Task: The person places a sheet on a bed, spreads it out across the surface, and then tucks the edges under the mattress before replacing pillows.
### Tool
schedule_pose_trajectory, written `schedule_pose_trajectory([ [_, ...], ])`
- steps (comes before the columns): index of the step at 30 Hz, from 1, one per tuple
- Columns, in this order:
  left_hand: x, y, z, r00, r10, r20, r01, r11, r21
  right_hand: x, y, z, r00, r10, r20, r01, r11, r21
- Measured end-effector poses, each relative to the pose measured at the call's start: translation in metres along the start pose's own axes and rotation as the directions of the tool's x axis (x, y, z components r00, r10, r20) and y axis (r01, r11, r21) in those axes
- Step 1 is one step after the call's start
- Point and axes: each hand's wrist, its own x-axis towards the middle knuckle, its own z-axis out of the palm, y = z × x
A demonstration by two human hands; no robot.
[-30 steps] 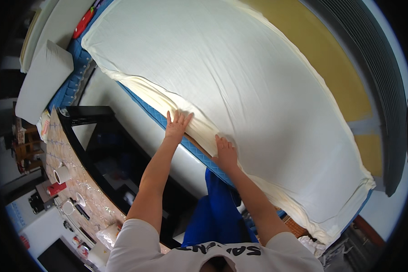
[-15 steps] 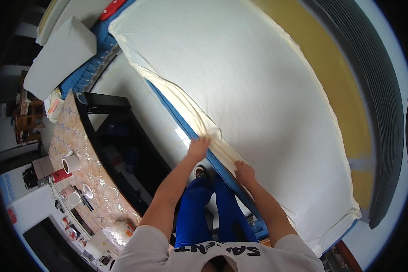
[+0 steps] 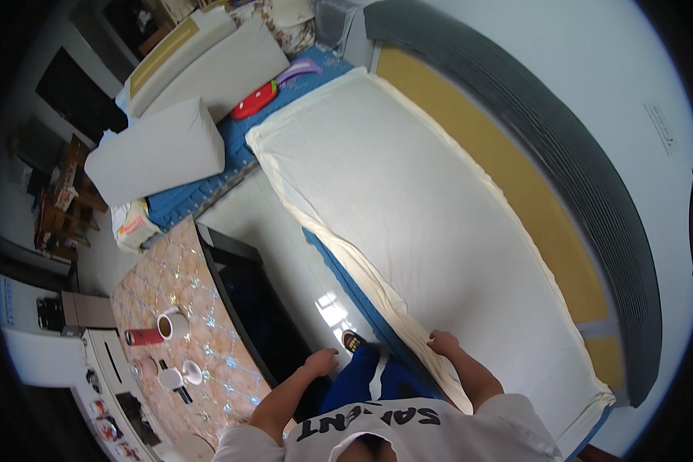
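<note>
A long flat cushion (image 3: 470, 262) lies in front of me, wrapped in a white cover with a gathered cream edge (image 3: 366, 266). My right hand (image 3: 445, 344) is at the near side of this cover, its fingers bent in on the cream fabric. My left hand (image 3: 320, 362) is off the cover, over the gap beside the table, with loosely bent fingers and nothing visible in them. Between the hands, a blue quilted layer (image 3: 346, 281) shows beneath the cream edge.
The sofa's grey backrest (image 3: 593, 177) curves along the right, with a tan strip (image 3: 508, 192) before it. Loose white cushions (image 3: 158, 150) and a red cushion (image 3: 256, 100) rest at far left. A patterned table (image 3: 208, 308) with a mug (image 3: 172, 325) stands on my left.
My left hand has let go of the cover's edge and moved left. My right hand stays by the edge. The view has tilted up, showing more of the far cushions.
</note>
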Motion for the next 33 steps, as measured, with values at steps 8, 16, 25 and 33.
schedule_pose_trajectory([
  [8, -0.024, -0.07, -0.06, 0.975, -0.07, -0.209, 0.037, 0.986, -0.16, 0.011, -0.041, -0.033, 1.0, 0.031, -0.001, -0.031, 0.994, 0.102],
  [16, -0.017, -0.097, -0.166, 0.991, 0.013, -0.134, -0.031, 0.991, -0.133, 0.061, -0.035, -0.019, 0.973, 0.101, 0.206, -0.114, 0.992, 0.056],
  [25, 0.023, -0.168, -0.318, 0.917, -0.128, -0.378, 0.0, 0.947, -0.321, 0.247, -0.204, -0.121, 0.99, -0.142, 0.024, 0.136, 0.978, 0.155],
  [33, 0.029, -0.246, -0.358, 0.856, -0.338, -0.392, 0.054, 0.811, -0.582, 0.326, -0.457, -0.278, 0.866, -0.436, -0.244, 0.496, 0.688, 0.53],
])
